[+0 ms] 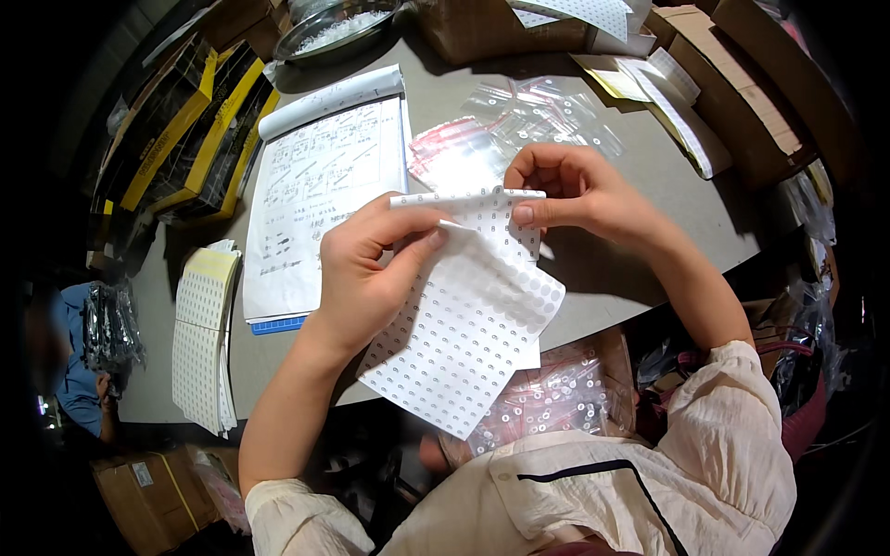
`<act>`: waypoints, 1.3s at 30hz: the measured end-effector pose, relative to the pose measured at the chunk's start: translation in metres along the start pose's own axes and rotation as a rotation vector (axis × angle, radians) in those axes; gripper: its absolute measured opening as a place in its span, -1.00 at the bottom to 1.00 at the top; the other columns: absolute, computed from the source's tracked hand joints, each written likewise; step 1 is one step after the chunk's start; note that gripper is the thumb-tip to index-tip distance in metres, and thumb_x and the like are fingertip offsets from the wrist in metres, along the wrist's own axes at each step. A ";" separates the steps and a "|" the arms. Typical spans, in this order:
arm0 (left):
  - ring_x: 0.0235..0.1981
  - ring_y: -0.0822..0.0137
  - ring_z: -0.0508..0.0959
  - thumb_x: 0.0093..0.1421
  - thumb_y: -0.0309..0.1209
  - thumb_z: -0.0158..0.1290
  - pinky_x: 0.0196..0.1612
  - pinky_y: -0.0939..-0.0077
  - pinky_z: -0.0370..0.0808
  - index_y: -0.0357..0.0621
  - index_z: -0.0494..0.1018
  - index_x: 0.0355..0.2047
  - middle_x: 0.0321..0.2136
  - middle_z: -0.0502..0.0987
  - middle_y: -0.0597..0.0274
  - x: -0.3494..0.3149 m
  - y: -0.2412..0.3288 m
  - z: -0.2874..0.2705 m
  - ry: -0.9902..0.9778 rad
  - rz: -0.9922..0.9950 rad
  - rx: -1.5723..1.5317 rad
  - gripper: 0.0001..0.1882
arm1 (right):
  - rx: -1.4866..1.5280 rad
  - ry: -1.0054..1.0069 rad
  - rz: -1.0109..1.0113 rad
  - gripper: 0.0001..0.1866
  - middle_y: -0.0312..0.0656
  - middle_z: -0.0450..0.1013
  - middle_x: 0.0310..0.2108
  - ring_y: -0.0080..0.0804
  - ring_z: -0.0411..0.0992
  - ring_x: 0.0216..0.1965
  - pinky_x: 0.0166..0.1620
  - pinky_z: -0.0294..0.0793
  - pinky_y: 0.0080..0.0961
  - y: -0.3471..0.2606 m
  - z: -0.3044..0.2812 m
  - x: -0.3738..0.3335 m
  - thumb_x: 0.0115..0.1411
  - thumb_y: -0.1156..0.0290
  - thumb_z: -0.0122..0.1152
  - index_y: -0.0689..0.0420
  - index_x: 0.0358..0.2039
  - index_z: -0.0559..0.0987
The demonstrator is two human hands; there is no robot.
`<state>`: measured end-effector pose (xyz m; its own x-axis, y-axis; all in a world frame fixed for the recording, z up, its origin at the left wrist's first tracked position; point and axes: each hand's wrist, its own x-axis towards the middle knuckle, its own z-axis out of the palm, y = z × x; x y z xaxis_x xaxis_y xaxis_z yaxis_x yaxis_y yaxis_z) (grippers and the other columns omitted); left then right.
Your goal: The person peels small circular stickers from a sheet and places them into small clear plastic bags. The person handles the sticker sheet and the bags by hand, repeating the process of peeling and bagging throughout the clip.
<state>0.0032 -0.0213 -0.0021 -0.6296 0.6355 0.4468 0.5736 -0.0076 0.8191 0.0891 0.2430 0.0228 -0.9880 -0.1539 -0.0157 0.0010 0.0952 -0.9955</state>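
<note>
The left grip (366, 269) pinched the white sticker sheets (445, 347) by a folded edge; the right grip (579, 199) pinched their upper edge, the sheets spread between and below both. Left of the left grip, a pad (324, 176) and a sheet stack (199, 324) lay on the bench (283, 357); beyond the grips lay clear bags (547, 107). Stickers bore small printed characters; the pad's handwriting was too fine to read. The held sheets partly hid bagged white rings (556, 398) below.
</note>
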 end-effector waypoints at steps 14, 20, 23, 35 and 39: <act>-0.55 0.40 0.52 0.12 -0.61 0.23 -0.46 0.54 0.42 -0.29 0.65 -0.27 -0.46 0.58 0.14 0.001 0.010 0.003 -0.014 0.040 0.115 -0.86 | -0.685 0.190 -0.412 -0.80 -0.18 0.44 -0.38 -0.30 0.45 -0.35 -0.27 0.45 -0.42 0.002 0.008 -0.003 0.11 0.57 0.32 0.22 -0.27 0.50; -0.52 0.33 0.56 0.14 -0.61 0.22 -0.44 0.51 0.45 -0.31 0.65 -0.26 -0.42 0.59 0.10 -0.002 0.012 0.004 -0.028 0.026 0.136 -0.86 | -0.925 0.076 -0.391 -0.76 -0.17 0.45 -0.28 -0.35 0.47 -0.32 -0.24 0.51 -0.46 -0.015 0.011 -0.006 0.12 0.68 0.33 0.23 -0.23 0.50; -0.51 0.33 0.56 0.13 -0.61 0.22 -0.43 0.51 0.45 -0.31 0.65 -0.26 -0.42 0.59 0.10 -0.002 0.012 0.003 -0.036 0.035 0.143 -0.85 | -0.972 0.102 -0.414 -0.79 -0.15 0.46 -0.29 -0.29 0.49 -0.31 -0.25 0.52 -0.39 -0.016 0.014 -0.008 0.13 0.67 0.31 0.22 -0.23 0.51; -0.47 0.57 0.44 0.21 -0.52 0.24 -0.38 0.62 0.40 -0.37 0.63 -0.26 -0.52 0.56 0.35 0.002 0.003 0.002 -0.091 -0.381 -0.045 -0.86 | -0.952 0.157 -0.551 -0.79 -0.14 0.47 -0.30 -0.26 0.51 -0.29 -0.25 0.52 -0.40 0.002 0.017 -0.031 0.07 0.69 0.27 0.18 -0.27 0.56; -0.48 0.57 0.43 0.22 -0.51 0.24 -0.38 0.62 0.39 -0.37 0.63 -0.25 -0.51 0.55 0.36 0.002 0.004 0.004 -0.080 -0.403 -0.075 -0.85 | -0.658 0.364 -0.213 -0.89 -0.36 0.45 -0.42 -0.62 0.41 -0.40 -0.35 0.42 -0.62 -0.003 -0.057 -0.019 0.26 0.41 0.23 0.18 -0.31 0.55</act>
<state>0.0067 -0.0167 0.0009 -0.7517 0.6569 0.0583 0.2478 0.1993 0.9481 0.0990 0.3019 0.0317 -0.9452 0.0872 0.3145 -0.1738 0.6813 -0.7111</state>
